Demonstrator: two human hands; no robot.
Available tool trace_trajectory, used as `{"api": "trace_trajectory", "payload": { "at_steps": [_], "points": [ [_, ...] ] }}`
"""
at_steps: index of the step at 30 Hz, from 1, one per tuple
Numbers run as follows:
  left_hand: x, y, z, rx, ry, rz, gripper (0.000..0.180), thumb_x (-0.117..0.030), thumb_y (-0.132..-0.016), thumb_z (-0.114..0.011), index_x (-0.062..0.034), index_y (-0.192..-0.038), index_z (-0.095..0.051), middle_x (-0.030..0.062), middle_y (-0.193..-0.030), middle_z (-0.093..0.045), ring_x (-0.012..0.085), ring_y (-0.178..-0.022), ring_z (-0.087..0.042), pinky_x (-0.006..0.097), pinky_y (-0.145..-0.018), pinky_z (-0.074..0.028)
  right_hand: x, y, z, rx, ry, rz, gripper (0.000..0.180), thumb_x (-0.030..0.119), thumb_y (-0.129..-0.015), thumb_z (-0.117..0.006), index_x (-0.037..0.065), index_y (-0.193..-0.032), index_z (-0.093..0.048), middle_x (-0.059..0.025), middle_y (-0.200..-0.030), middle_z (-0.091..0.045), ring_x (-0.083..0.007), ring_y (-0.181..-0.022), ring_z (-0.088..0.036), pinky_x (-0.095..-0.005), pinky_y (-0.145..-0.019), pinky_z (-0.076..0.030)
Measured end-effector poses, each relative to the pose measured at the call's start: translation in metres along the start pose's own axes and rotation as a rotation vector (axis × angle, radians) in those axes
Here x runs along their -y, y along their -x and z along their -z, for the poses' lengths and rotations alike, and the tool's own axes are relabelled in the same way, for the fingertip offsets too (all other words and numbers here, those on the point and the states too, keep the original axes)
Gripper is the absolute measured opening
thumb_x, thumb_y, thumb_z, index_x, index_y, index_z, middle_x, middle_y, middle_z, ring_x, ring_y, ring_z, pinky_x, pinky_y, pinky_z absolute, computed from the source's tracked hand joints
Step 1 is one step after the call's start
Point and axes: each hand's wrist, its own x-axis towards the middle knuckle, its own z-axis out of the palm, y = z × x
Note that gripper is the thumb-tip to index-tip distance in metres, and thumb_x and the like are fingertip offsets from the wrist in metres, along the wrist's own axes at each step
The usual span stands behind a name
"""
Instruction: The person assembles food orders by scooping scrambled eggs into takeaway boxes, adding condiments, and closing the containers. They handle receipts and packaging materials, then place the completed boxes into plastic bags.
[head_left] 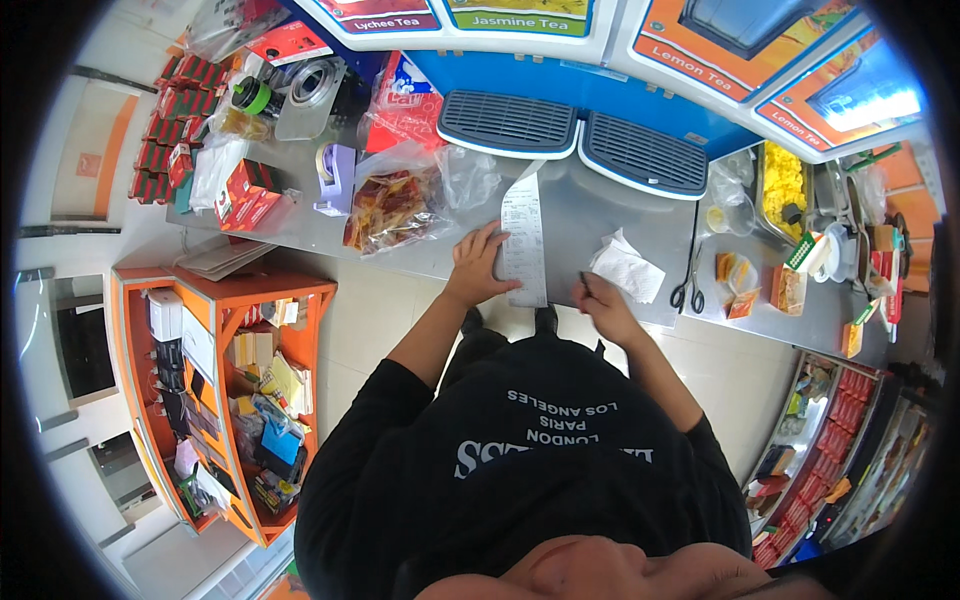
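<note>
A long printed paper receipt [523,240] lies lengthwise on the steel counter, its far end curling up by the drip trays. My left hand [480,266] rests flat along the receipt's left edge with fingers spread. To the right of the receipt, near the counter's front edge, my right hand [605,310] is closed around a dark, thin pen [584,281], most of which the fingers hide. A crumpled white tissue [630,268] lies just beyond that hand.
Black-handled scissors [688,290] lie further right. Two drip trays [508,118] stand behind the receipt, below drink dispensers. At left are a plastic bag of reddish-brown packets [392,210], a purple tape dispenser [335,180] and red boxes [248,195]. An orange shelf [225,285] stands left.
</note>
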Motion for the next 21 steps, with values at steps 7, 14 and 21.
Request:
{"api": "trace_trajectory", "payload": {
  "at_steps": [7,14,21],
  "points": [
    [0.010,-0.006,0.003,0.072,-0.103,-0.104,0.093,-0.055,-0.063,-0.085,-0.0159,-0.140,-0.051,0.0007,-0.147,-0.046,0.0301,-0.134,-0.040,0.050,-0.109,-0.028,0.008,-0.076,-0.060,-0.140,-0.045,-0.015,0.029,0.010,-0.103,-0.039,0.007,-0.131,-0.048,-0.0095,-0.099,-0.056,-0.0188,-0.085,-0.058,-0.0365,-0.078,-0.050],
    [0.025,-0.025,0.003,0.107,-0.149,-0.179,0.087,-0.060,-0.066,-0.080,-0.0185,-0.137,-0.053,-0.0038,-0.152,-0.045,0.0291,-0.132,-0.042,0.052,-0.105,-0.033,0.002,-0.085,-0.043,-0.209,-0.313,-0.031,0.048,0.015,-0.106,-0.045,0.010,-0.151,-0.028,-0.0129,-0.110,-0.057,-0.0242,-0.105,-0.066,-0.0397,-0.089,-0.056],
    [0.030,-0.026,0.004,0.149,-0.095,-0.135,0.081,-0.060,-0.065,-0.080,-0.0141,-0.127,-0.056,-0.0063,-0.152,-0.045,0.0295,-0.133,-0.040,0.052,-0.107,-0.032,0.006,-0.082,-0.033,-0.207,-0.269,0.158,0.039,0.032,-0.108,-0.048,0.001,-0.130,-0.054,-0.0086,-0.092,-0.067,-0.0143,-0.082,-0.064,-0.0291,-0.075,-0.050]
  ]
}}
